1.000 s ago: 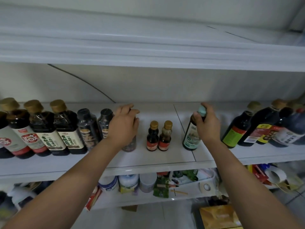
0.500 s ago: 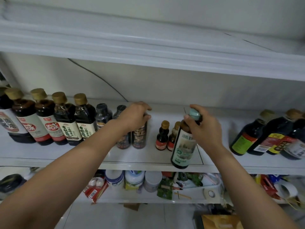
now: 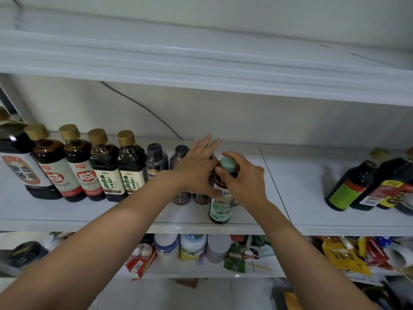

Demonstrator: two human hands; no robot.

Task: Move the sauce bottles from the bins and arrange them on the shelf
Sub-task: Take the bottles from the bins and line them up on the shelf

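Observation:
A dark glass bottle with a pale green cap and green-white label [image 3: 220, 208] stands near the front edge of the white shelf [image 3: 301, 198]. My right hand [image 3: 244, 182] is closed around its neck just under the cap. My left hand [image 3: 196, 168] lies flat with fingers spread, its thumb side against the bottle's left shoulder. It covers some small dark bottles [image 3: 182, 199], of which only the bases show. Two black-capped bottles [image 3: 155, 162] stand just left of that hand.
A row of tan-capped soy sauce bottles [image 3: 100, 168] fills the shelf's left part. More dark bottles [image 3: 362, 182] lean at the far right, with bare shelf between them and my hands. The lower shelf holds jars [image 3: 192, 247] and snack packets [image 3: 344, 256].
My right hand has carried the green-capped bottle left, up against my left hand. My left hand has let go of the black-capped bottle and spread its fingers.

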